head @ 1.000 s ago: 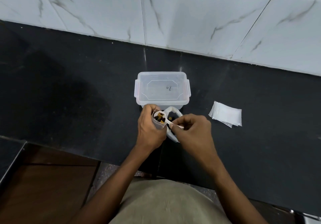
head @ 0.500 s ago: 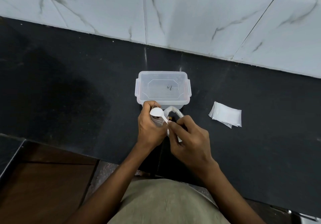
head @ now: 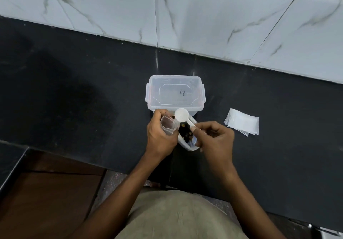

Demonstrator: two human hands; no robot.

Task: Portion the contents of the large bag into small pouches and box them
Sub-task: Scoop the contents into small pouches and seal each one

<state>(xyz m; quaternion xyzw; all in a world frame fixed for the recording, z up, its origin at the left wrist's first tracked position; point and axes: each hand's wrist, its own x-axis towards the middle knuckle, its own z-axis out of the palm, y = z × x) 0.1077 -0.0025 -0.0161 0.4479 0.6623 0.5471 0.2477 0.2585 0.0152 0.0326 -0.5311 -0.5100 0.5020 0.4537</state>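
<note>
Black counter (head: 74, 94) holds a clear box (head: 175, 93). Left hand (head: 160, 135) grips a small pouch (head: 168, 125); right hand (head: 216, 139) pinches a white spoon (head: 182, 117) over the big bag (head: 186, 136).

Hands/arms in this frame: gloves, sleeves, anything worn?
Both bare: no gloves, rings, watch or bands visible on the left hand or the right hand. Forearms are uncovered all the way down to the frame edge, with no sleeve in view. A khaki garment covers the torso below.
</note>
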